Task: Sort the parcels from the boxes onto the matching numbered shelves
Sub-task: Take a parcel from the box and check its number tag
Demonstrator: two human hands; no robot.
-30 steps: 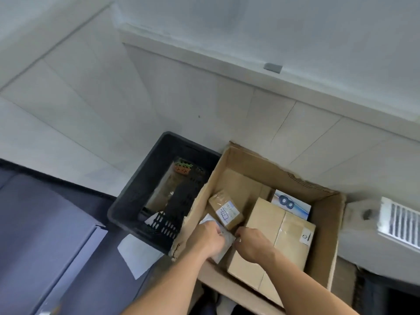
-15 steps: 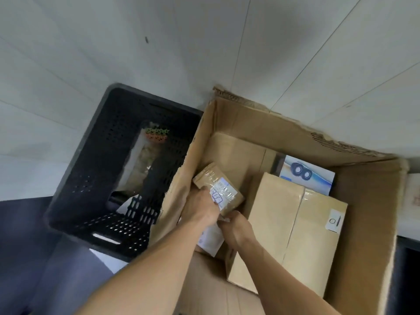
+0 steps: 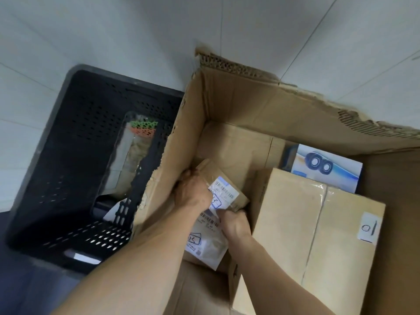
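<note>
Brown corrugated card makes up the large open box (image 3: 250, 105) that fills the right and centre of the frame, its torn rim running along the top. Inside it, just left of centre, a small taped brown parcel (image 3: 238, 178) with a white printed label lies tilted. The left hand (image 3: 193, 192) grips its left edge with curled fingers, and the right hand (image 3: 234, 223) curls its fingers round the parcel's lower edge, so both hands hold it. Beneath the hands, towards the bottom of the frame, a flat white plastic mailer (image 3: 204, 244) leans against the box's left wall, partly covered by the left forearm. To the right lies a bigger taped brown carton (image 3: 318, 235) bearing a small white label with handwritten digits. Above it, touching its upper edge, sits a white and blue product box (image 3: 327, 167) picturing two round speakers. Outside the cardboard box, at the left of the frame, a black perforated plastic crate (image 3: 75, 155) stands against it on the pale tiled floor (image 3: 113, 37). It holds a clear packet (image 3: 138, 142) with orange and green pieces at its top.
</note>
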